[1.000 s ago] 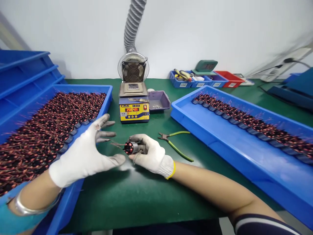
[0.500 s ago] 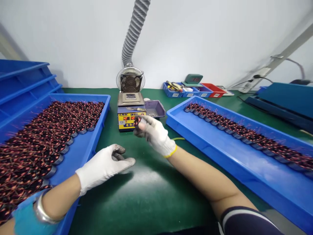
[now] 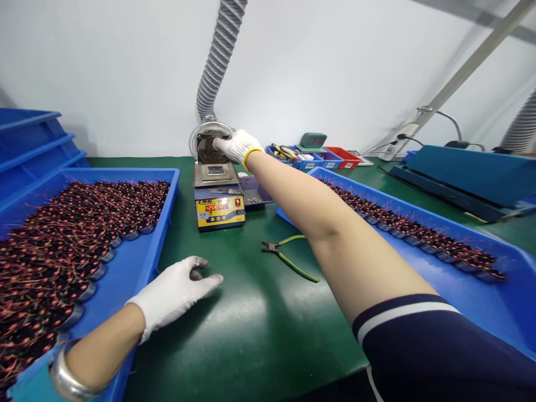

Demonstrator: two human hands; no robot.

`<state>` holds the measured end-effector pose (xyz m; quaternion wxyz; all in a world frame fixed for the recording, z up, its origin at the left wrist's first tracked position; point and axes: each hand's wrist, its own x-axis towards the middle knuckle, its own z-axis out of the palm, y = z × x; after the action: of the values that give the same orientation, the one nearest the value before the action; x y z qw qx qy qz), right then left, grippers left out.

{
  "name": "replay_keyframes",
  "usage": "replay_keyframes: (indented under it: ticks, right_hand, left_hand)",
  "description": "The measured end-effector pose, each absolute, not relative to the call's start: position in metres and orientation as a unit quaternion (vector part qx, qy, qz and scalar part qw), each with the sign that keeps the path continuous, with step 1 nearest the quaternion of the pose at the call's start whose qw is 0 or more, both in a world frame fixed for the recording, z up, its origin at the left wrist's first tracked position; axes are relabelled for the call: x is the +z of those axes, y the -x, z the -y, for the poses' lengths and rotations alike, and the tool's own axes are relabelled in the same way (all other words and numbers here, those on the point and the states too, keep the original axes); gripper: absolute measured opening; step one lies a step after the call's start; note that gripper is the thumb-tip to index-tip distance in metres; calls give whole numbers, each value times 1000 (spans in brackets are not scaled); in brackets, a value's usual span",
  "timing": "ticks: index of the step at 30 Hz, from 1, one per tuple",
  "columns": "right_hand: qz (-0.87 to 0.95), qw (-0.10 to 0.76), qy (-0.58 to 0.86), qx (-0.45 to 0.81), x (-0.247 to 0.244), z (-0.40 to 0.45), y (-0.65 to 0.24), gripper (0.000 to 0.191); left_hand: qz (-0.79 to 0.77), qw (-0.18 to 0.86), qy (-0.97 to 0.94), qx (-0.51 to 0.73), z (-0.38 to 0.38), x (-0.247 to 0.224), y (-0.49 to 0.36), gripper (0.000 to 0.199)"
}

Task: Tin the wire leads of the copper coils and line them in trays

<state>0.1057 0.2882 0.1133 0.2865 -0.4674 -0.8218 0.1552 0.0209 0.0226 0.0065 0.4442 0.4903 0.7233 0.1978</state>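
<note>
My right hand (image 3: 238,146), in a white glove with a yellow cuff, is stretched over the solder pot (image 3: 216,173), its fingers pinched in front of the round fan grille (image 3: 206,149). A small dark part shows at the fingertips, hard to make out against the grille; just before, it showed as a small round black part with red wires. My left hand (image 3: 180,290), gloved in white with dirty fingertips, hovers above the green table (image 3: 234,340), fingers apart and holding nothing. Cutting pliers (image 3: 288,258) with green handles lie on the table, jaws spread.
At left, a blue tray (image 3: 161,245) holds many round wired parts (image 3: 96,229). Another blue tray (image 3: 513,312) at right has rows of them. Behind are a purple tray (image 3: 263,192), small bins (image 3: 345,158) and a grey duct hose (image 3: 220,56). Stacked blue trays (image 3: 31,139) stand far left.
My right hand has moved up and away from me, from in front of the solder pot to above it. The pliers have come into sight. My left hand stays nearly where it was.
</note>
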Motion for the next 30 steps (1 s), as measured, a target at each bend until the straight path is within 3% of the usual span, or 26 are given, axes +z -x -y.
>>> replay_keyframes:
  ticks: [11, 22, 30]
  right_hand:
    - [829, 229, 501, 94, 103, -294, -74, 53]
    - [828, 233, 500, 101, 92, -307, -70, 54]
    - [819, 262, 492, 134, 111, -299, -87, 49]
  left_hand:
    - [-730, 434, -509, 142, -23, -1, -19, 80]
    - [-729, 429, -519, 126, -23, 0, -18, 77]
    - [-726, 429, -520, 135, -22, 3, -20, 77]
